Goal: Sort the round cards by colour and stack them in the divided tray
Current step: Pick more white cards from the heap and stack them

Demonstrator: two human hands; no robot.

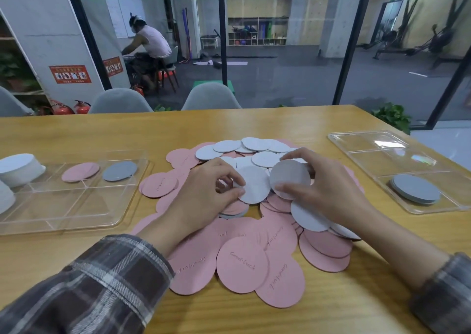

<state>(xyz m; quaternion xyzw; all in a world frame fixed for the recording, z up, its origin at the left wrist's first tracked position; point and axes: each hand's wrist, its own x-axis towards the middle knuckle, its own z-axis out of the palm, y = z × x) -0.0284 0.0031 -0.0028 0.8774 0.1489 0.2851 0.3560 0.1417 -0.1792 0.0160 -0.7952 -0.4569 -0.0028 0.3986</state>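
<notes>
A heap of round pink cards (242, 265) and grey cards (254, 144) covers the middle of the wooden table. My left hand (204, 193) pinches the edge of a grey card (254, 184) lying on the heap. My right hand (323, 186) holds another grey card (290, 178) tilted up between thumb and fingers. A clear divided tray (63, 206) on the left holds a pink card (80, 172) and a grey card (119, 171) in separate far compartments. A second clear divided tray (369, 155) on the right holds a grey stack (415, 189) in its near compartment.
White paper bowls (19, 168) stand upside down at the table's left edge, beside the left tray. Grey chairs (211, 96) line the far side of the table. Behind them is a glass wall, and a potted plant (392, 115) sits past the table's right corner.
</notes>
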